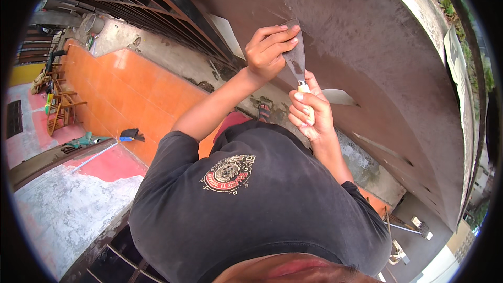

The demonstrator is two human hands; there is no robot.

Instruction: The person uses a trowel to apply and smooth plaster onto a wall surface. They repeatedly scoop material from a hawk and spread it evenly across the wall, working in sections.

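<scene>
A putty knife [297,58] with a broad grey metal blade and a pale handle is held up in front of my chest, its blade pointing away from me. My right hand [315,109] is closed around the handle, the thumb lying along it. The fingers of my left hand [266,55] are bent over the far, wide part of the blade; the left thumb is mostly hidden. Just beyond the blade is a brown wall [377,47] with a smooth, streaked surface. Whether the blade tip touches this wall, I cannot tell.
A dark barred metal gate [141,5] stands at the far left, beside the wall. Orange tiles [141,81] cover the floor to my left, with a wooden chair [64,106] and a black-and-blue item [131,135] there. A brush [421,226] is at the lower right.
</scene>
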